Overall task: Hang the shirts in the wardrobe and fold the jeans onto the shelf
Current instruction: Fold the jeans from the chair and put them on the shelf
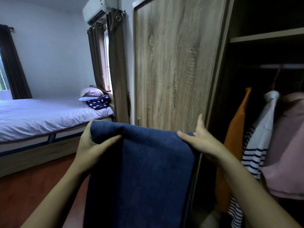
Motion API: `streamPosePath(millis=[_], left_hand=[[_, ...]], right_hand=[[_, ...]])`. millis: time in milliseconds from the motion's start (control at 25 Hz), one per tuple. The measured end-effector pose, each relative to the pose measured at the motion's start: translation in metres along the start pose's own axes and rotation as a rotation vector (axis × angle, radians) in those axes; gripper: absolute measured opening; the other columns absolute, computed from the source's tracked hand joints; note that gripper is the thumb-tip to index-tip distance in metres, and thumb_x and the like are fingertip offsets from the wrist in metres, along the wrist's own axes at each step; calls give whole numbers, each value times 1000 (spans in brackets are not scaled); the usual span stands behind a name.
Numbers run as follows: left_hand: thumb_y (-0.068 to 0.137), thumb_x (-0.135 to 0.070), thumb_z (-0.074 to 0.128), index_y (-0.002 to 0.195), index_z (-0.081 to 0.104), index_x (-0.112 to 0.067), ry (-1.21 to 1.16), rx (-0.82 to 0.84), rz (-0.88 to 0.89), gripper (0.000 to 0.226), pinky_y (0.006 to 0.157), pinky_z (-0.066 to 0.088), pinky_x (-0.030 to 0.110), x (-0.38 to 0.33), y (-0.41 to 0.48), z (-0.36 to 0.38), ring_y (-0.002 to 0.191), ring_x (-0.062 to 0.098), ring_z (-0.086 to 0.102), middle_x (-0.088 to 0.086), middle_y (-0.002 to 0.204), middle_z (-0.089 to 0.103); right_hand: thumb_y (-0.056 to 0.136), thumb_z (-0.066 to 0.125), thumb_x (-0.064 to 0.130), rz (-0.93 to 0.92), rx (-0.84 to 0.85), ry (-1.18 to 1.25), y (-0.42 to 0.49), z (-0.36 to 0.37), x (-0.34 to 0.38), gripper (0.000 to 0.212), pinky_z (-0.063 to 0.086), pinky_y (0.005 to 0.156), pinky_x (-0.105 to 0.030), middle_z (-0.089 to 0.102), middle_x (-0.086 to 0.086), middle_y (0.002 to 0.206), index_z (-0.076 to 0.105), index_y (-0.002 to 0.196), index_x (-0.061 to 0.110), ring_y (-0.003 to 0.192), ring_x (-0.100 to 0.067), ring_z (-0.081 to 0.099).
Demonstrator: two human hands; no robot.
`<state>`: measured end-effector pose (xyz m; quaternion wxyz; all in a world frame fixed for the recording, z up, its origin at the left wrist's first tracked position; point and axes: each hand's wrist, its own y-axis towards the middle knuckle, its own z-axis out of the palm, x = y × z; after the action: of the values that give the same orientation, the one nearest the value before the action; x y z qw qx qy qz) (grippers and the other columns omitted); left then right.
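Dark blue jeans [139, 170] hang doubled over, smooth, fingers of left hand [88, 148] and right hand [204, 142] pinching their top fold.

Left hand [92, 145] and right hand [203, 139] hold jeans [139, 165] before wardrobe [172, 63].

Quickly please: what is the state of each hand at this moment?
The left hand grips the top left edge of the jeans.
The right hand pinches the top right edge of the jeans, one finger straight up.
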<state>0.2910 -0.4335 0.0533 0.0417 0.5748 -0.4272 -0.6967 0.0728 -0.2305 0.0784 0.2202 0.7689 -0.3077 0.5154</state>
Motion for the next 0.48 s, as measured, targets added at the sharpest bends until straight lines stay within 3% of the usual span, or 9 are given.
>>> streamPosePath(millis=[80,200,280,360,440,480], left_hand=[[56,-36,84,91,62,-8,23,-13,-61,50,69,54,21,2,0,1,75,4,61,0,84,68],[68,-13,80,86,63,-14,-52,-71,-151,25,65,55,19,-3,2,-2,75,8,63,-6,75,72],[80,-6,67,86,62,-13,-120,-138,-202,10,58,53,15,-12,6,-5,67,3,65,-6,71,72],[84,-10,63,88,62,-14,-169,-173,-248,5,53,52,14,-24,11,-8,63,0,66,-5,70,72],[85,-16,62,92,64,-14,-180,-160,-284,7,52,52,15,-33,14,-9,66,3,68,-6,72,73],[85,-19,63,93,64,-15,-173,-145,-301,9,53,52,16,-36,16,-9,69,4,69,-5,75,74]], right_hand=[[79,63,54,-85,-124,-77,-1,7,-4,108,37,109,-45,45,-13,144,-20,144,35,126,-27,50],[69,65,63,-341,-248,171,-12,11,-17,106,50,92,-28,67,-2,109,5,149,27,102,-14,66],[57,69,72,-496,-273,297,-23,21,-30,107,47,94,-23,57,4,125,15,142,38,113,-6,58],[48,67,80,-535,-194,198,-28,36,-41,110,35,105,-24,36,16,142,13,138,46,131,1,39],[47,74,72,-513,-99,131,-24,45,-42,100,35,97,-6,39,26,132,23,129,46,117,21,40],[51,79,60,-487,-106,155,-19,47,-39,84,39,88,-3,47,26,122,35,120,43,107,23,47]])
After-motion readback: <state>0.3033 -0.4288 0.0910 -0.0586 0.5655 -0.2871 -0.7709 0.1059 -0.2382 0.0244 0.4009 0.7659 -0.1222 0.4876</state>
